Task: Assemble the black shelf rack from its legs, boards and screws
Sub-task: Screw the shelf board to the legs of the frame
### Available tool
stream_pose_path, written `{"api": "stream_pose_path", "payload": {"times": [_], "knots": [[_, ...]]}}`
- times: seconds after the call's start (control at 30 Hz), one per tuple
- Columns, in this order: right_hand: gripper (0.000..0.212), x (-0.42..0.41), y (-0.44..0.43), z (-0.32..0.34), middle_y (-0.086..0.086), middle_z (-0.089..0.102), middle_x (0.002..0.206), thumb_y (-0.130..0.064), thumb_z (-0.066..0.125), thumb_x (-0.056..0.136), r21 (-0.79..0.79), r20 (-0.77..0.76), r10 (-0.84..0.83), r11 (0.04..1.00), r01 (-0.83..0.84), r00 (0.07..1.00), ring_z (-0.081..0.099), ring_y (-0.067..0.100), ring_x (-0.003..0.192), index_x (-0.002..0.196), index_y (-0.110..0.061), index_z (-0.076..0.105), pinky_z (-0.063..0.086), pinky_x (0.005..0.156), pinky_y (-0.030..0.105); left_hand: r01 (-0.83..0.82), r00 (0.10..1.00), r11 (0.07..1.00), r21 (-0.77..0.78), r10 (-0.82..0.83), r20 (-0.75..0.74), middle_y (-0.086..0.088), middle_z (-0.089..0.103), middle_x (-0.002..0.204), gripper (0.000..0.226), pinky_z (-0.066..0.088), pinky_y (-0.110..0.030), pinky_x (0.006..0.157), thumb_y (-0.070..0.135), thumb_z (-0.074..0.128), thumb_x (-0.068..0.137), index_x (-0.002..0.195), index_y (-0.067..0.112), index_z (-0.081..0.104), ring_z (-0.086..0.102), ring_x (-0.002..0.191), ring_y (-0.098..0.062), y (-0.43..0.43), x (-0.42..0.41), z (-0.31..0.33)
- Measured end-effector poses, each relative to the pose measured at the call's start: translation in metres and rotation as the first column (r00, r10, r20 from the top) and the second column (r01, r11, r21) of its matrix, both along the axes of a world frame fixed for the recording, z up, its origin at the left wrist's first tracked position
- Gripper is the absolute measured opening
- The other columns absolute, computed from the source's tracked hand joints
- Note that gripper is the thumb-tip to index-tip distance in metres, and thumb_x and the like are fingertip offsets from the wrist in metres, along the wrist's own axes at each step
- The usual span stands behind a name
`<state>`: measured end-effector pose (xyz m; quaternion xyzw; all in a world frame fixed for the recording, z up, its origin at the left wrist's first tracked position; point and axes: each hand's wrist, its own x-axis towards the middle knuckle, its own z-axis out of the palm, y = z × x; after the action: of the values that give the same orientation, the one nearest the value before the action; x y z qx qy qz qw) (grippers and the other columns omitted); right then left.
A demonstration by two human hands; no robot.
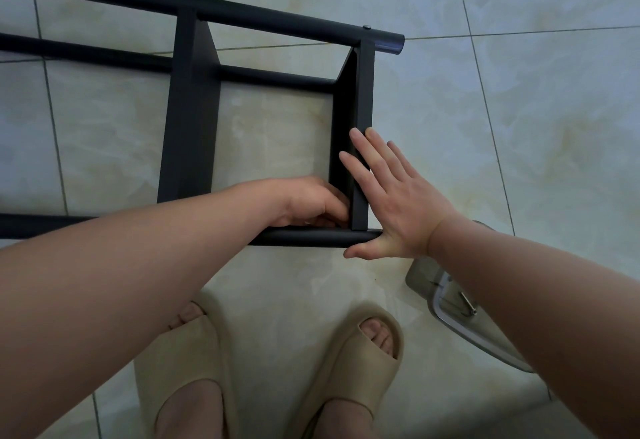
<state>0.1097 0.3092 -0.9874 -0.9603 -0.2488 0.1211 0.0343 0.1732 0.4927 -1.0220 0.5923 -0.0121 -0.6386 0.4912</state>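
Observation:
The black shelf rack (pixel 188 116) lies on its side on the tiled floor, with round legs running left to right and two boards standing across them. My right hand (pixel 391 196) lies flat with straight fingers against the outer face of the end board (pixel 362 99), its thumb under the tip of the near leg (pixel 311 237). My left hand (pixel 311 201) is curled inside the frame at the corner where that board meets the near leg; what its fingertips hold is hidden. Two screw heads (pixel 366 26) show on the far leg.
A grey tray (pixel 450 303) with a small metal tool in it lies on the floor at the right, partly under my right forearm. My feet in beige slippers (pixel 356 362) stand just before the near leg. Pale floor tiles surround the rack.

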Motion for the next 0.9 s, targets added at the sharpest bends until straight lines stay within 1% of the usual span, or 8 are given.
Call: {"api": "stream_pose_path", "payload": {"times": [0.17, 0.23, 0.33, 0.47, 0.57, 0.63, 0.8, 0.9], "knots": [[0.125, 0.0, 0.0002, 0.0009, 0.021, 0.003, 0.168, -0.092, 0.039, 0.075, 0.001, -0.004, 0.0, 1.0, 0.0, 1.0, 0.0, 0.038, 0.156, 0.16, -0.003, 0.017, 0.019, 0.122, 0.06, -0.017, 1.0, 1.0, -0.01, 0.017, -0.012, -0.019, 0.073, 0.1, 0.02, 0.055, -0.032, 0.085, 0.002, 0.059, 0.09, 0.106, -0.002, 0.07, 0.07, 0.088, -0.021, -0.0003, -0.0008, 0.0019], [0.125, 0.0002, 0.0002, 0.0012, 0.02, 0.002, 0.168, -0.092, 0.039, 0.075, 0.0, -0.008, 0.0, 1.0, 0.0, 1.0, 0.0, 0.038, 0.156, 0.16, -0.003, 0.017, 0.019, 0.122, 0.06, 0.007, 1.0, 1.0, 0.011, -0.007, 0.022, -0.024, 0.071, 0.101, 0.026, 0.053, -0.036, 0.089, 0.006, 0.062, 0.091, 0.112, -0.007, 0.067, 0.068, 0.089, -0.024, -0.0014, -0.0013, 0.0024], [0.125, 0.0003, 0.0, 0.0012, 0.02, 0.003, 0.168, -0.092, 0.039, 0.075, 0.002, -0.007, 0.0, 1.0, 0.0, 1.0, 0.0, 0.038, 0.156, 0.16, -0.003, 0.017, 0.019, 0.122, 0.06, 0.029, 0.998, 0.999, 0.018, -0.03, 0.052, -0.016, 0.065, 0.086, 0.021, 0.05, -0.03, 0.074, 0.002, 0.061, 0.089, 0.107, -0.008, 0.066, 0.061, 0.08, -0.025, -0.0015, -0.0013, 0.0024], [0.125, -0.0002, 0.0, -0.0002, 0.02, 0.002, 0.168, -0.093, 0.039, 0.075, -0.006, -0.006, 0.002, 1.0, -0.002, 1.0, -0.001, 0.037, 0.156, 0.16, -0.004, 0.015, 0.018, 0.123, 0.06, -0.005, 1.0, 1.0, -0.012, 0.005, -0.013, -0.003, 0.066, 0.064, 0.014, 0.048, -0.017, 0.053, -0.007, 0.058, 0.088, 0.086, 0.004, 0.065, 0.064, 0.056, -0.012, -0.0001, 0.0002, 0.0009], [0.125, -0.0001, 0.0001, -0.0008, 0.019, 0.002, 0.168, -0.093, 0.037, 0.075, -0.004, -0.003, 0.002, 1.0, -0.002, 1.0, -0.001, 0.037, 0.156, 0.16, -0.004, 0.015, 0.018, 0.123, 0.06, -0.021, 0.999, 1.0, -0.024, 0.02, -0.025, -0.009, 0.071, 0.085, 0.015, 0.057, -0.026, 0.074, -0.004, 0.058, 0.088, 0.094, 0.005, 0.068, 0.069, 0.077, -0.018, -0.0004, 0.0002, 0.0002], [0.125, -0.0001, -0.0003, -0.0008, 0.02, 0.002, 0.168, -0.093, 0.038, 0.075, 0.001, 0.0, 0.002, 1.0, -0.002, 1.0, -0.001, 0.038, 0.156, 0.16, -0.004, 0.016, 0.019, 0.123, 0.06, 0.011, 1.0, 1.0, -0.013, -0.011, 0.005, -0.012, 0.071, 0.094, 0.019, 0.055, -0.03, 0.081, 0.002, 0.061, 0.09, 0.106, -0.001, 0.069, 0.068, 0.083, -0.02, -0.001, -0.0005, 0.002], [0.125, -0.0001, -0.0003, -0.0016, 0.02, 0.003, 0.168, -0.093, 0.039, 0.075, 0.006, 0.006, 0.0, 1.0, 0.0, 1.0, 0.001, 0.038, 0.156, 0.16, -0.004, 0.016, 0.019, 0.122, 0.06, 0.039, 0.998, 0.999, 0.017, -0.04, 0.052, -0.011, 0.066, 0.082, 0.012, 0.05, -0.024, 0.065, 0.001, 0.062, 0.089, 0.099, 0.002, 0.067, 0.062, 0.073, -0.022, -0.001, -0.001, 0.0017], [0.125, -0.0002, -0.0004, -0.0014, 0.02, 0.003, 0.168, -0.093, 0.038, 0.075, 0.009, 0.002, 0.0, 1.0, 0.0, 1.0, 0.0, 0.038, 0.156, 0.16, -0.004, 0.016, 0.019, 0.123, 0.06, 0.012, 1.0, 1.0, -0.014, -0.012, 0.019, -0.011, 0.066, 0.086, 0.017, 0.051, -0.02, 0.063, -0.005, 0.06, 0.088, 0.102, 0.003, 0.065, 0.065, 0.073, -0.019, -0.0004, -0.0002, 0.0001]]}}
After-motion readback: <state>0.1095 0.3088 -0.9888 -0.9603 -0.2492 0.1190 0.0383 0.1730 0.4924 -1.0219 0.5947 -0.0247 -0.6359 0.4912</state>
